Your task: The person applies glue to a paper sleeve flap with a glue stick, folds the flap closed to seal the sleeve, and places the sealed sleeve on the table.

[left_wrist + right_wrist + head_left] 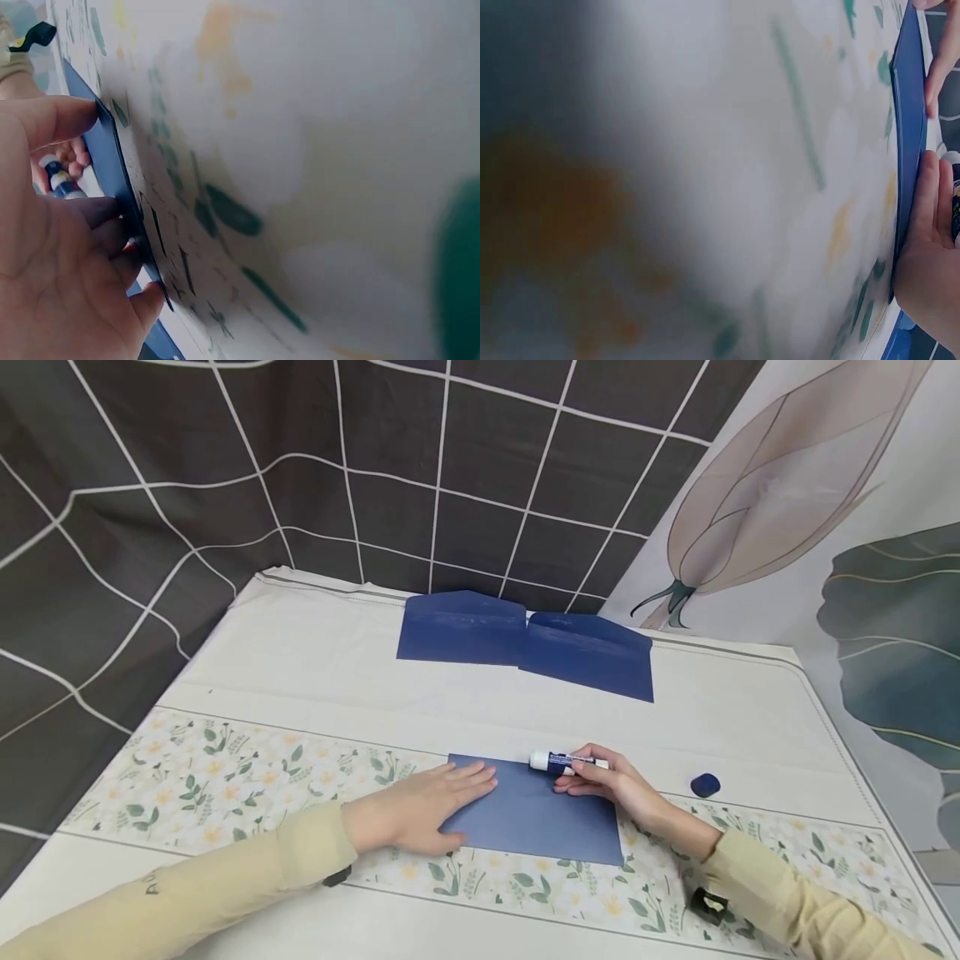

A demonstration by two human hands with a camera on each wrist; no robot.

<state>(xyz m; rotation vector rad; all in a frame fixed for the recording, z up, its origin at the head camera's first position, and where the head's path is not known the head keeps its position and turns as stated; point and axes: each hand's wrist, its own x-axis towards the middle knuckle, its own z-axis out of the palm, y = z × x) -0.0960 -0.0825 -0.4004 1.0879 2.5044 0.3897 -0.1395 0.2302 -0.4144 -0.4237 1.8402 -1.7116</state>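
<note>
A blue paper envelope (pixel 540 822) lies on the flowered band of the tablecloth. My left hand (pixel 431 806) rests on its left side, fingers extended and thumb spread near the lower edge. Between the thumb and fingers of my right hand (pixel 618 789) is a glue stick (pixel 558 764), a white and navy tube held roughly level above the envelope's upper right part, its white end toward the left. Whether that end touches the paper I cannot tell. In the left wrist view, the glue stick (pixel 58 174) shows beyond my left palm (pixel 60 262). The right wrist view catches only part of my right hand (pixel 930 262).
Two dark blue envelopes (pixel 461 631) (pixel 588 652) with flaps pointing away lie side by side at the table's back edge. A dark blue cap (pixel 705 785) sits right of my right hand. A dark gridded curtain (pixel 390 510) hangs behind the white tablecloth (pixel 322 660).
</note>
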